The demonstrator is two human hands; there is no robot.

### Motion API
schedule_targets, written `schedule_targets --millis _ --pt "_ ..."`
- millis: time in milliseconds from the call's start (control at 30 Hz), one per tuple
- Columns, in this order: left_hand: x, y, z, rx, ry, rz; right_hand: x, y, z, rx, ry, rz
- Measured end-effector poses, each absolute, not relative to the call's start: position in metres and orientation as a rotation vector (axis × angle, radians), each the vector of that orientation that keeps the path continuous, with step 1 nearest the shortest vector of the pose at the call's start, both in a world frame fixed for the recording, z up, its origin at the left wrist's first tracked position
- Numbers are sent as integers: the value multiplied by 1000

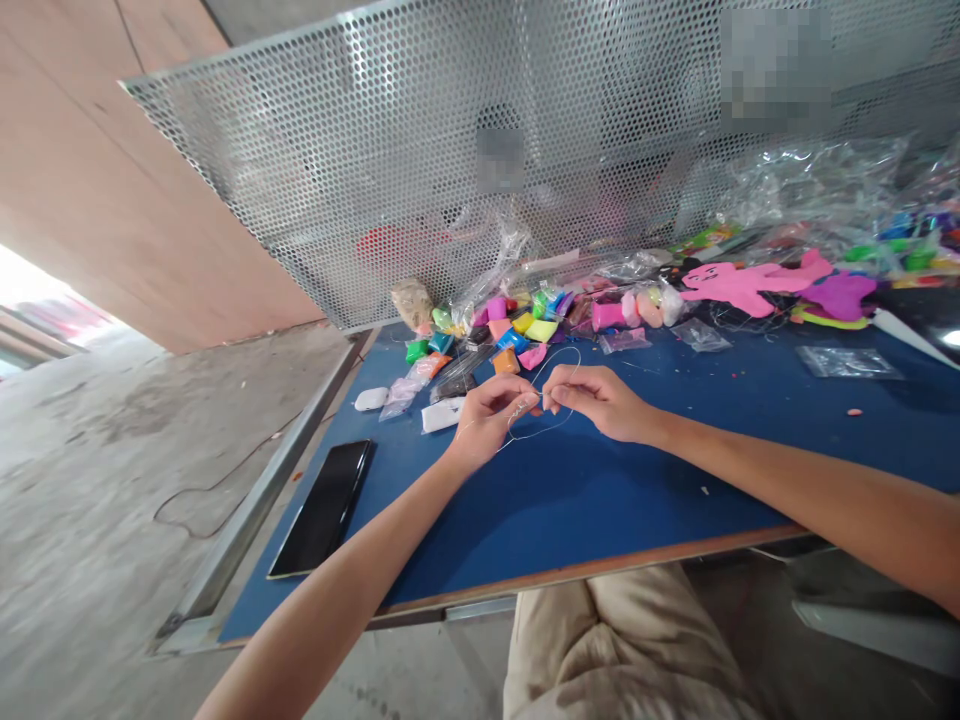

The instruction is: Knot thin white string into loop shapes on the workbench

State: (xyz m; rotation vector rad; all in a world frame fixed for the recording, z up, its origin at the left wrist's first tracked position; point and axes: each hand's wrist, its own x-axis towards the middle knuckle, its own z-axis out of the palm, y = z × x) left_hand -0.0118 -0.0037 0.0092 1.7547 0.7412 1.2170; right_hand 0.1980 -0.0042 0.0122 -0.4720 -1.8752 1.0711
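Observation:
Above the blue table my left hand and my right hand meet, fingertips almost touching. Both pinch a thin, pale wire that curls in loose loops around and between them. Whether it is metal wire or stiff thread I cannot make out. Small light bits show along the strand by my left fingers, too small to name. Just behind the left hand lies a white packet. An orange clay packet and a pink one sit beyond the fingertips.
A black phone lies at the table's left edge. Colourful clay packets and plastic bags crowd the back, before a perforated metal panel. Right of them are a pink figure cutout and a clear sachet.

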Motion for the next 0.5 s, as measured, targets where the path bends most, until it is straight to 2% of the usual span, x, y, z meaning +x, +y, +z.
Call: schedule_targets --millis 167,333,500 --pt "-12 -1 4 1903 849 1245 201 -2 13 -587 -1886 952" --pt "-14 -1 9 2234 1005 1499 196 4 7 -651 -1774 1082" --pt "-10 -7 9 2143 983 1587 192 5 3 -623 -1778 1220"
